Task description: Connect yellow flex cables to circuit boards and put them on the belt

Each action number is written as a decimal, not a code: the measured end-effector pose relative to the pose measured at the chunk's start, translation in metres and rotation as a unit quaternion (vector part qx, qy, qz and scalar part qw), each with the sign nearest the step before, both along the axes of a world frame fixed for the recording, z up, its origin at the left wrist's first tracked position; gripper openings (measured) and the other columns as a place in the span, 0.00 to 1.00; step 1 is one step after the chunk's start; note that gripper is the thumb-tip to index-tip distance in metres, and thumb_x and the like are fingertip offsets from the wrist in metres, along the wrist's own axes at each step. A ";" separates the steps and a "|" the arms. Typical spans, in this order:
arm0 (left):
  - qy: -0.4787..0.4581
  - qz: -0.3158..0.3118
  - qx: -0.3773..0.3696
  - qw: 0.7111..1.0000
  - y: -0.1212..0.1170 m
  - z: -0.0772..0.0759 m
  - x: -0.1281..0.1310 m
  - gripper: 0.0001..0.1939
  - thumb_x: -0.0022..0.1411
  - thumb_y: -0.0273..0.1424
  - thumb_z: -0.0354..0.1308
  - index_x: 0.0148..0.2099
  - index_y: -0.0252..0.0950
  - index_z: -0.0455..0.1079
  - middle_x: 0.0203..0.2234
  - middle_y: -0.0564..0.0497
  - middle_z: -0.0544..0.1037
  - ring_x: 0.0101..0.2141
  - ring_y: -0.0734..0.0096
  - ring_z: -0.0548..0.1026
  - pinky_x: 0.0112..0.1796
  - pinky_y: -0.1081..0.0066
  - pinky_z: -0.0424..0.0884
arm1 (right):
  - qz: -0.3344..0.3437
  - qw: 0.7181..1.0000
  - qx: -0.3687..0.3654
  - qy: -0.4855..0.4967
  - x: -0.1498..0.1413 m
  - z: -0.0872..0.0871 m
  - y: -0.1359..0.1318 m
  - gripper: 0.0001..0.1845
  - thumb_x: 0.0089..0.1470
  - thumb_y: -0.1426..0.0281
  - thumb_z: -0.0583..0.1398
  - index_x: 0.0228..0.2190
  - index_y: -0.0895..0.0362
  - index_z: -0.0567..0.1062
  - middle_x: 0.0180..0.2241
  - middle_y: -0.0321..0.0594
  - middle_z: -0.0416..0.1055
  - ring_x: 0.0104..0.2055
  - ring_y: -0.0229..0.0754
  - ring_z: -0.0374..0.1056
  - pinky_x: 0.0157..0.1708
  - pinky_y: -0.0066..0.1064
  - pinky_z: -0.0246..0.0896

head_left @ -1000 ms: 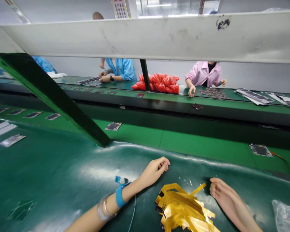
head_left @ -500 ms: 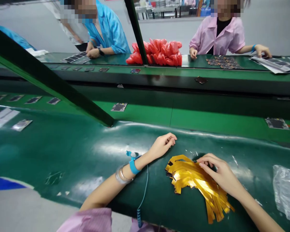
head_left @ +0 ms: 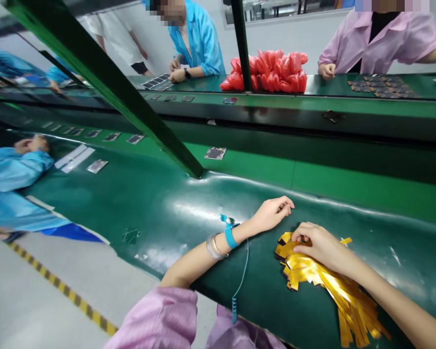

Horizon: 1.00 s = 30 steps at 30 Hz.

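A fanned pile of yellow flex cables with dark ends lies on the green table in front of me. My right hand is over the upper part of this pile, thumb and fingers closed on a cable. One yellow strip end sticks out beyond the back of that hand. My left hand rests on the table just above and left of the pile. Its fingers are loosely curled, with nothing seen in them. A blue wrist strap with a coiled cord is around the left wrist.
Beyond the table edge, circuit boards lie spaced along a green conveyor. A slanted green post rises at left. Red bundles sit across the line, near co-workers in blue and pink. A blue-sleeved co-worker sits at left.
The view has swung left, so things appear further right. My right hand has moved further over the pile's top end, and a strip now sticks out behind it. My left hand stays curled.
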<state>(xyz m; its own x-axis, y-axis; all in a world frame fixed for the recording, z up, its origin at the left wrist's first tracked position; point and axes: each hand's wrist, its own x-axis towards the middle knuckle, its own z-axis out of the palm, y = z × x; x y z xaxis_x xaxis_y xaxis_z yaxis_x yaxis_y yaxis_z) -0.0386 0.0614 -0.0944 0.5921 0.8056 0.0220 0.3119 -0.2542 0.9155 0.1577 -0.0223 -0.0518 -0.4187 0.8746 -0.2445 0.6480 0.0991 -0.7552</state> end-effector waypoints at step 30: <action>-0.079 0.001 -0.050 0.996 0.016 -0.007 0.005 0.10 0.72 0.31 0.52 0.46 0.32 0.72 0.32 0.47 0.80 0.31 0.73 0.78 0.33 0.74 0.74 | -0.235 0.930 -0.145 0.242 0.088 0.012 -0.035 0.22 0.43 0.49 0.73 0.32 0.53 0.84 0.26 0.43 0.75 0.32 0.50 0.72 0.34 0.36 0.70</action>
<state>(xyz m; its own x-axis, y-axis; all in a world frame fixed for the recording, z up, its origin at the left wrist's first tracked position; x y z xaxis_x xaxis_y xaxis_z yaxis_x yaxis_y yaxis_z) -0.0335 0.0778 -0.1015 0.5857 0.8098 0.0340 0.1631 -0.1588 0.9737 0.2458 -0.0573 -0.0401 -0.1291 0.9152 -0.3818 0.1452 -0.3634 -0.9203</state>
